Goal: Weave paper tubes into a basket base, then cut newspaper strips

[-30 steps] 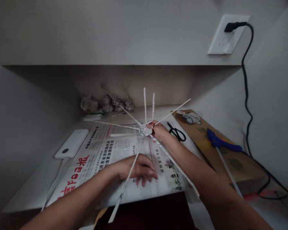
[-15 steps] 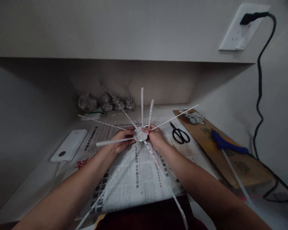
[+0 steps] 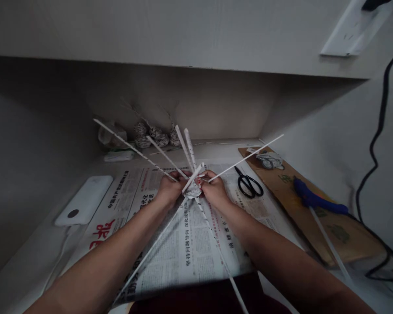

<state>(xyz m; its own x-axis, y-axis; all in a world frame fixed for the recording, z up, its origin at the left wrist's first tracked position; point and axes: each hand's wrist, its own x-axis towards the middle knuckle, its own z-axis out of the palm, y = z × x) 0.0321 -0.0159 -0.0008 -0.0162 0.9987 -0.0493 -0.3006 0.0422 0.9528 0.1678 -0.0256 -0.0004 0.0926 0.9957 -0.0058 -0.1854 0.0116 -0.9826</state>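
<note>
Weave of paper [image 3: 193, 192], pinched between left hand [image 3: 170, 189] and right hand [image 3: 216, 192]; best to fold strips [image 3: 193, 178] snugly, with even tension.

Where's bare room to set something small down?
Newspaper between the white device and left hand; a smaller patch between scissors, right forearm and cardboard. Crowded: around the paper piece and its strips; back left, paper bulbs and plastic bag; cardboard holds glue gun.

My bare left hand [image 3: 170, 188] and bare right hand [image 3: 215, 189] almost meet, both curled in grip, bare forearms [image 3: 118, 248] slanting forward and inward.
</note>
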